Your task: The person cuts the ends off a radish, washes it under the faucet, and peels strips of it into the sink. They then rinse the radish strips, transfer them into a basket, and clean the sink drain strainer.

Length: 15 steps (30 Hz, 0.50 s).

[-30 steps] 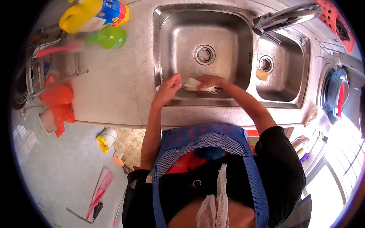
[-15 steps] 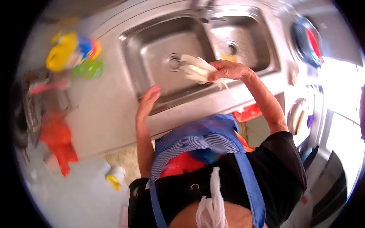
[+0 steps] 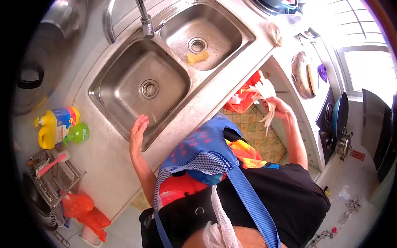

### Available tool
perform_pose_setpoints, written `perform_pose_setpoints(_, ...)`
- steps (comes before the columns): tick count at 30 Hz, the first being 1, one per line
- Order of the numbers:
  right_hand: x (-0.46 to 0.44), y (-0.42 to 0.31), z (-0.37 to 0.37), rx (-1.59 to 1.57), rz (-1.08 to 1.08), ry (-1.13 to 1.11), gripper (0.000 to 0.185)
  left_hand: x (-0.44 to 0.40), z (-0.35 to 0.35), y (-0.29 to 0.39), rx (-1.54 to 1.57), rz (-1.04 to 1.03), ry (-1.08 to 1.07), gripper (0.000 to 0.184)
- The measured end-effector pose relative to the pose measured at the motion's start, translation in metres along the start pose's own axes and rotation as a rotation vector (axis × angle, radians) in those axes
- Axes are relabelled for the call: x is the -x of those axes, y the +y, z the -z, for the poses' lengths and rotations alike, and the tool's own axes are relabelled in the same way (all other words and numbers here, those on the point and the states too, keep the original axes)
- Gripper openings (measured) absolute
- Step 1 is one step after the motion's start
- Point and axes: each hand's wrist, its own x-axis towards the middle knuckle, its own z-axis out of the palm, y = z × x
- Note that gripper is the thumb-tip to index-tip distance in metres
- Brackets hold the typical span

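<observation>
Pale, limp strips [image 3: 266,97] hang from my right hand [image 3: 279,108], whose fingers are wrapped round them. They are beside a red plastic bag [image 3: 244,96] below the counter's front edge; whether they touch it I cannot tell. My left hand [image 3: 139,129] holds nothing, its fingers stretched out over the near rim of the large sink basin [image 3: 132,74]. A yellow piece [image 3: 197,58], like a sponge, lies by the drain of the small basin [image 3: 219,31].
The faucet [image 3: 147,29] stands behind the basins. A yellow bottle [image 3: 48,129], a green bottle [image 3: 78,133] and a wire rack [image 3: 49,175] are on the left. An orange bag [image 3: 84,211] hangs at the counter edge. A pan [image 3: 340,115] is at right.
The view has turned toward the right. My right hand has carried the pale strips out of the large basin, past the counter edge, to the red bag. My left hand remains near the basin rim.
</observation>
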Motion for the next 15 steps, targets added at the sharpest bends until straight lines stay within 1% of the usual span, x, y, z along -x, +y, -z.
perform_pose_setpoints(1,-0.019,0.011,0.02,-0.054,-0.052,0.033,0.033,0.001,0.002,-0.003,-0.031,-0.004,-0.014,0.05)
perform_pose_setpoints(3,-0.064,0.03,0.038,-0.194,0.021,0.101,0.032,0.003,0.002,-0.004,-0.06,-0.003,-0.015,0.05)
perform_pose_setpoints(5,-0.104,0.032,0.037,-0.126,0.085,0.014,0.028,0.005,0.0,-0.011,-0.079,0.011,-0.013,0.05)
perform_pose_setpoints(6,-0.152,0.031,0.063,-0.051,0.035,0.042,0.027,-0.009,0.0,-0.011,-0.101,0.04,-0.035,0.051)
perform_pose_setpoints(7,-0.182,0.039,0.088,0.033,-0.007,0.057,0.027,-0.004,0.0,-0.014,-0.118,0.055,-0.046,0.051)
perform_pose_setpoints(8,-0.179,0.034,0.079,0.243,-0.083,0.176,0.027,0.0,0.0,-0.014,-0.124,0.057,-0.045,0.051)
perform_pose_setpoints(9,-0.179,0.031,0.073,0.379,-0.026,0.18,0.026,0.004,0.0,-0.011,-0.115,0.057,-0.032,0.051)
perform_pose_setpoints(11,-0.17,0.036,0.073,0.667,0.247,0.229,0.028,0.012,0.0,-0.014,-0.102,0.067,-0.016,0.051)
perform_pose_setpoints(12,-0.167,0.038,0.076,0.67,0.24,0.227,0.028,0.016,0.001,-0.016,-0.08,0.065,0.01,0.051)
perform_pose_setpoints(14,-0.17,0.036,0.081,0.43,0.283,0.225,0.034,0.006,0.007,-0.013,-0.064,0.079,0.033,0.051)
perform_pose_setpoints(15,-0.159,0.033,0.083,0.42,0.251,0.258,0.035,0.01,0.006,-0.011,-0.049,0.075,0.029,0.052)
